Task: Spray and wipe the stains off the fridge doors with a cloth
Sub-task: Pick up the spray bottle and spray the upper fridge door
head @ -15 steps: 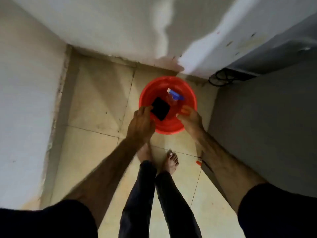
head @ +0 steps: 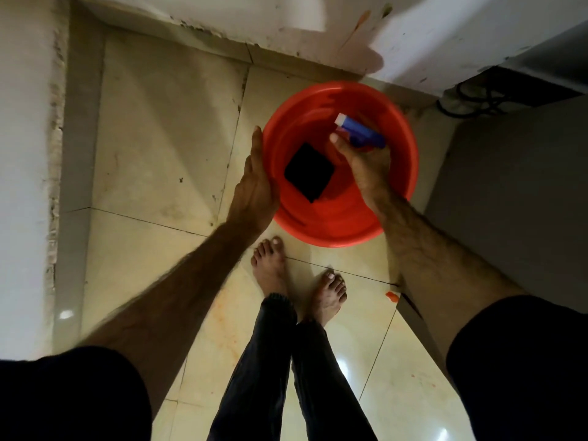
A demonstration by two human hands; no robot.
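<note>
A person is standing barefoot on the glossy cream tiled floor [head: 152,154], bending over a round red plastic basin [head: 337,227] that is sitting on the tiles near the corner of the room. The left hand [head: 256,183] is lying flat against the outside of the basin's left wall, fingers straight and together, gripping nothing. The right hand [head: 366,163] is reaching down inside the basin from the right, and its fingers are curling around a spray bottle with a blue trigger head and white nozzle [head: 359,130]; the bottle's body is hidden beneath the hand, so I cannot tell how fully the grasp is closed, though the thumb is pressing beside the blue head. A dark, square, folded cloth [head: 308,171] is lying inside the basin, leaning against the lower left of its inner wall, between the two hands and touched by neither. The two bare feet [head: 270,268] are planted just in front of the basin, with black trousers [head: 280,361] covering the legs above them. A grey fridge side panel [head: 515,192] is rising along the right, with black cables [head: 471,103] tangling at its rear base. A small orange scrap [head: 392,296] is lying on the floor beside the fridge's lower edge. The white walls [head: 25,154] are looking scuffed and chipped where they meet the floor.
</note>
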